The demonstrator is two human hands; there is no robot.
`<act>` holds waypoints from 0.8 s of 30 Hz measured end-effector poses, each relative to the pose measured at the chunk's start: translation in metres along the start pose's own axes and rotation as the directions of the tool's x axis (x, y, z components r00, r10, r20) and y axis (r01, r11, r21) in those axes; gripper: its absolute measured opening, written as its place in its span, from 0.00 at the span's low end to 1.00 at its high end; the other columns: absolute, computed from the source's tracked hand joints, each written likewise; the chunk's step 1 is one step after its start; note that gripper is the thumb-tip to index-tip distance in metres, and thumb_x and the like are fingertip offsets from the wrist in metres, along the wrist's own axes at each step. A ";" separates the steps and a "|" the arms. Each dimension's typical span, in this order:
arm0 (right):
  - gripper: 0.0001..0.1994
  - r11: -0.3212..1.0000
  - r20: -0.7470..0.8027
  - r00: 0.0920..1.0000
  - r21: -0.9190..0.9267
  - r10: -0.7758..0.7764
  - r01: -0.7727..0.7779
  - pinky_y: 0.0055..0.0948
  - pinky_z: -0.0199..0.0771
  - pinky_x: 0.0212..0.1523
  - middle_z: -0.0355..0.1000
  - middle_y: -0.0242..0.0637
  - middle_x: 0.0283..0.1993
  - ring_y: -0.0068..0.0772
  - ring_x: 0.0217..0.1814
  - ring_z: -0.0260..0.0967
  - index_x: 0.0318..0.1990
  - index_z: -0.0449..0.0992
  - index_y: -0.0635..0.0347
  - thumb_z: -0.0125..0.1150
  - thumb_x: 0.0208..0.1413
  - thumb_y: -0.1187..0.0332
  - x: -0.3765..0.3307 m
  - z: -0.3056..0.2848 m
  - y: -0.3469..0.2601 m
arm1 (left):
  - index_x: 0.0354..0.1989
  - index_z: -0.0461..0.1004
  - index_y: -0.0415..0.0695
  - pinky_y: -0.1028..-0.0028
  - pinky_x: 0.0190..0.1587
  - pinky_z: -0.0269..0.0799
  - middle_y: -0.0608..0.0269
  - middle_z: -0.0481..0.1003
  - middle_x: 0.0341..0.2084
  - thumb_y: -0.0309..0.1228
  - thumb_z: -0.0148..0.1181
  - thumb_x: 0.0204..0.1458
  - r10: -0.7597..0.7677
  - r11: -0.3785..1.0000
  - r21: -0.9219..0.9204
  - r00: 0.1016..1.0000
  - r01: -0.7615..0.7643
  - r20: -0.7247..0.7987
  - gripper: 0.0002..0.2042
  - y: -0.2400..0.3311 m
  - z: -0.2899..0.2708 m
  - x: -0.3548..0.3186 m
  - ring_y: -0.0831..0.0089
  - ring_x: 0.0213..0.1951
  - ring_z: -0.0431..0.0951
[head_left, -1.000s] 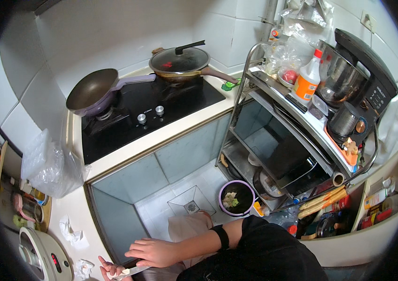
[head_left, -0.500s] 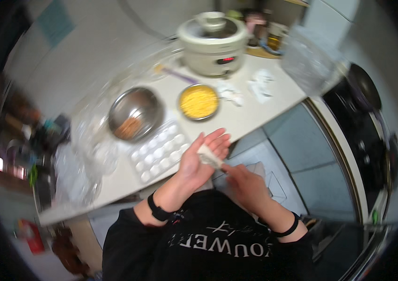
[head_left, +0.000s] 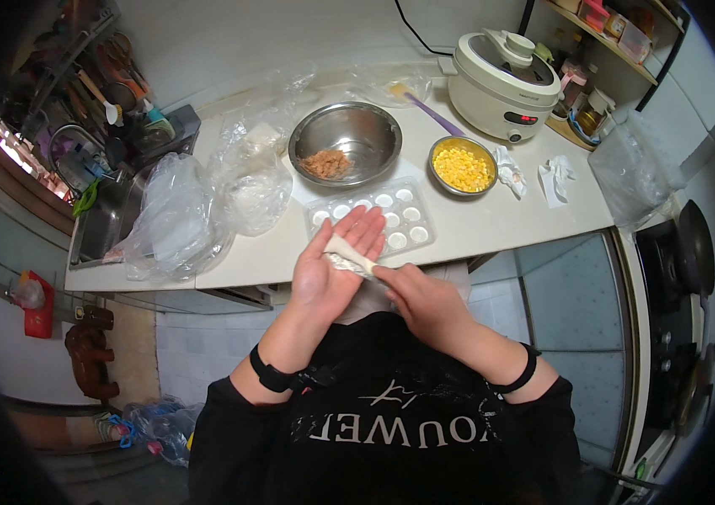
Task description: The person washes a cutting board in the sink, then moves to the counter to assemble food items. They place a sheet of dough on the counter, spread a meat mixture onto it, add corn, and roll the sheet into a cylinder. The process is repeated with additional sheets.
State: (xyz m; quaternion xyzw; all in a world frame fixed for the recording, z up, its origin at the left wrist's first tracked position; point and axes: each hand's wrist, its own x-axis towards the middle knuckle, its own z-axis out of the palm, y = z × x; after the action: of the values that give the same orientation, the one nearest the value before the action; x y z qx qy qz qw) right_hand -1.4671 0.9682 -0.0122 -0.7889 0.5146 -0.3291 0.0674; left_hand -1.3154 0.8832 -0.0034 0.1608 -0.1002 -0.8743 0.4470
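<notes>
My left hand (head_left: pixel 321 282) is turned palm up with its fingers stretched out. Across its palm and fingers lies a pale, thin piece of dough (head_left: pixel 349 255), folded over like a dumpling wrapper, with a whitish patch along its lower edge. My right hand (head_left: pixel 425 299) is closed, its fingertips pinching the right end of the dough; anything else inside that hand is hidden. Just beyond my left fingers, a clear plastic tray (head_left: pixel 419 250) with round white cells rests at the counter's edge. Behind it stands a steel bowl (head_left: pixel 368 160) with some brownish minced filling (head_left: pixel 325 164) at its left.
A smaller steel bowl of yellow corn kernels (head_left: pixel 464 169) stands to the right, near crumpled tissues (head_left: pixel 555 179). Behind are a purple-handled spatula (head_left: pixel 435 114) and a white electric cooker (head_left: pixel 505 84). Plastic bags (head_left: pixel 179 215) cover the left counter beside the sink (head_left: pixel 109 220). A stove (head_left: pixel 669 311) is far right.
The view has swung so the counter appears more level and shifted right. The dough still lies on my left palm, pinched by my right fingers, and its folded flap shows more plainly.
</notes>
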 end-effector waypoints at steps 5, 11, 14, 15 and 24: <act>0.17 0.990 0.047 0.994 0.106 -0.094 0.088 0.32 0.68 0.25 0.64 0.36 0.30 0.38 0.27 0.68 0.50 0.69 0.54 0.56 0.51 0.72 0.013 0.019 -0.008 | 0.59 0.55 0.34 0.61 0.63 0.53 0.48 0.59 0.58 0.39 0.35 0.62 0.119 0.991 -0.055 0.990 -0.123 -0.077 0.23 0.017 -0.010 -0.023 0.59 0.61 0.59; 0.17 0.974 0.087 0.984 0.175 -0.158 0.141 0.32 0.68 0.25 0.64 0.37 0.30 0.38 0.26 0.67 0.51 0.68 0.55 0.55 0.52 0.71 0.024 0.021 -0.014 | 0.58 0.55 0.34 0.60 0.63 0.54 0.47 0.58 0.59 0.40 0.34 0.62 0.199 0.977 -0.063 0.976 -0.206 -0.092 0.23 0.027 -0.014 -0.035 0.58 0.61 0.58; 0.18 0.974 0.104 0.979 0.162 -0.178 0.160 0.33 0.68 0.24 0.64 0.37 0.30 0.39 0.26 0.67 0.52 0.68 0.55 0.55 0.52 0.71 0.026 0.021 -0.014 | 0.58 0.55 0.34 0.60 0.63 0.54 0.47 0.58 0.59 0.41 0.34 0.62 0.199 0.977 -0.066 0.977 -0.205 -0.082 0.24 0.029 -0.015 -0.036 0.58 0.61 0.59; 0.19 0.971 0.091 0.978 0.164 -0.189 0.173 0.32 0.68 0.24 0.63 0.36 0.29 0.38 0.26 0.68 0.52 0.67 0.55 0.55 0.51 0.72 0.027 0.022 -0.014 | 0.58 0.55 0.34 0.60 0.63 0.54 0.47 0.58 0.59 0.41 0.34 0.62 0.198 0.977 -0.063 0.977 -0.204 -0.080 0.24 0.029 -0.015 -0.035 0.58 0.61 0.59; 0.22 0.983 0.073 0.986 0.111 -0.152 0.144 0.31 0.69 0.24 0.62 0.35 0.30 0.36 0.26 0.68 0.55 0.65 0.56 0.54 0.49 0.73 0.018 0.016 -0.013 | 0.59 0.56 0.36 0.62 0.62 0.56 0.52 0.60 0.59 0.38 0.35 0.63 0.112 0.993 -0.022 0.993 -0.113 -0.035 0.22 0.025 -0.010 -0.026 0.62 0.59 0.61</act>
State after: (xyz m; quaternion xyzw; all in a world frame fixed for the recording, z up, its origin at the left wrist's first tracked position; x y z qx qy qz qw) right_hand -1.4428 0.9554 -0.0108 -0.8330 0.4334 -0.3274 0.1050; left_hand -1.2782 0.8894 0.0002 0.1642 -0.0910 -0.8460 0.4991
